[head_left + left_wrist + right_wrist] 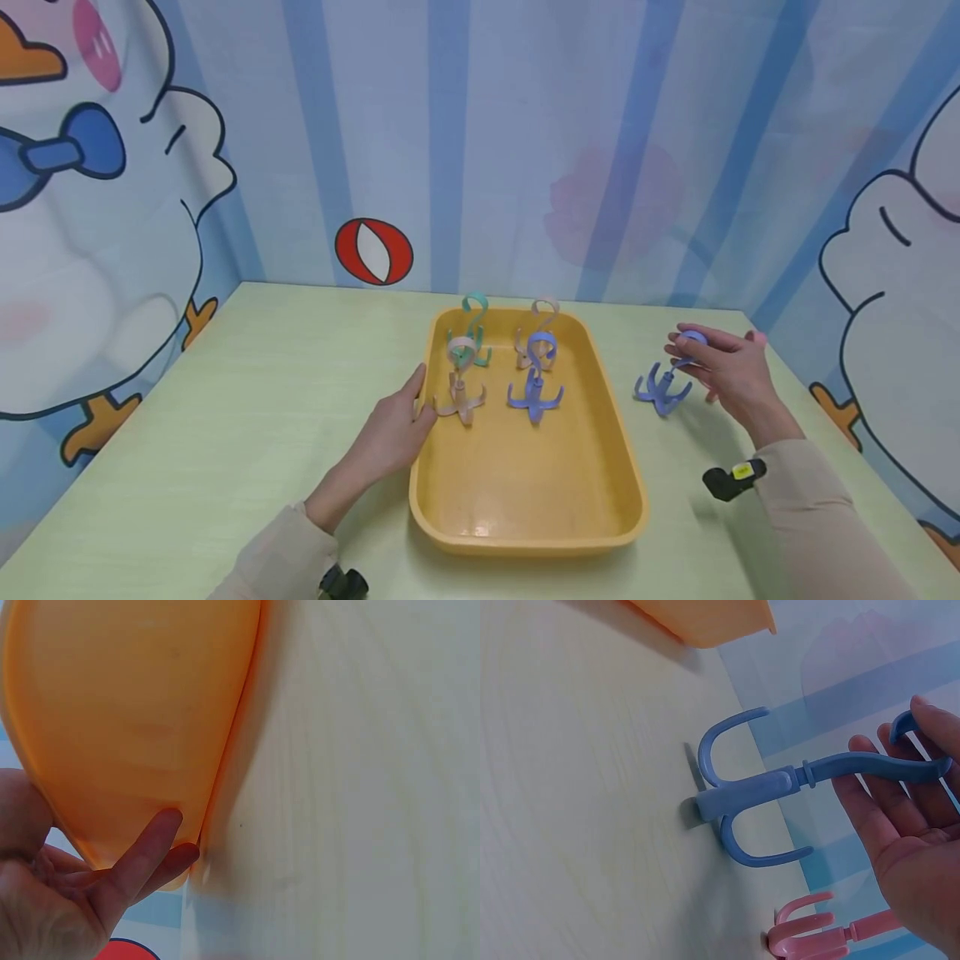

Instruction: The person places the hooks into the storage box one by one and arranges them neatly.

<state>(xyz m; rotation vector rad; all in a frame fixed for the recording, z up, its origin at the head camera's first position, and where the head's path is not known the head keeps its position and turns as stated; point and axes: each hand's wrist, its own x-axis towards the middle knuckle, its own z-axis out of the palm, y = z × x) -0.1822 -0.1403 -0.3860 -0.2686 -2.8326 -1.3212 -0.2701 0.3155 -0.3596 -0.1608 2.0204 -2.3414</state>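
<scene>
1. Here, at the left, I see the left hand (392, 433) on the yellow tray (525, 492); its thumb reaches over the left rim and its fairly straight fingers lie against the outer wall, so I judge it a light hold with only the wall in the gap.

2. In the tray's far half stand four hooks with curled tops: green (479, 335) and beige (461, 400) on the left, pale pink (522, 359) and violet (535, 392) on the right.

3. Outside the right rim, near it, is the blue hook (663, 390). I judge this the relation that matters: the tray lies to its left, and the right hand is the nearer one. Its long axis slants, prongs low and leftward, curl high and rightward. I cannot tell whether its base touches the table (300, 367).

4. Farthest right, the right hand (731, 371) pinches that curl, thumb and fingers nearly together, palm uncurled.

5. Just beside it, I make out a pink hook (802, 943), partly hidden.
</scene>
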